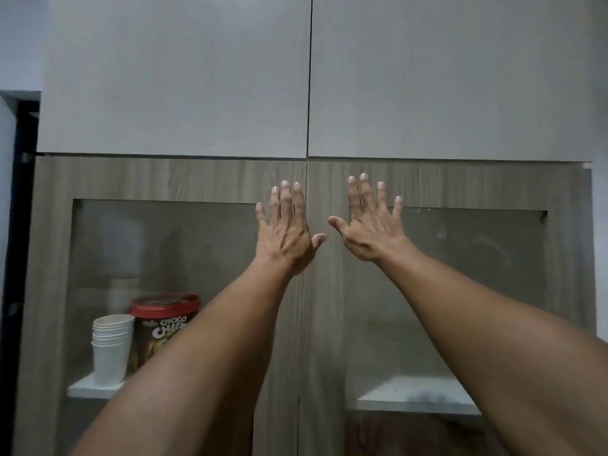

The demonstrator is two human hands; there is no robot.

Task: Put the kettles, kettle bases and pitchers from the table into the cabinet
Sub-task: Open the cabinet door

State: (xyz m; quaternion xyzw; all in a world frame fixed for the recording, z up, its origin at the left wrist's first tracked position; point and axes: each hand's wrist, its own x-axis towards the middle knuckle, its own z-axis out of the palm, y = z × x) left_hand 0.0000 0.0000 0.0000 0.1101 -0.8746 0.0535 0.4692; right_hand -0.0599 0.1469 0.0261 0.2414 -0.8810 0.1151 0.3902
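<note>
Cabinet doors closed. Left hand at 9 o'clock of the vertical seam, right hand at 3, equally near. Fingers spread, holding nothing. No kettles, bases or pitchers in view.

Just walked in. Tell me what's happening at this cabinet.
A person faces the cabinet, whose two glass-fronted doors are shut. The left hand and right hand are open, fingers spread, one on each side of the seam between the doors, holding nothing. Whether the palms touch the wood cannot be told. Behind the left glass a stack of paper cups and a chocolate chip tub sit on a shelf. No kettle, base or pitcher is in view.
</note>
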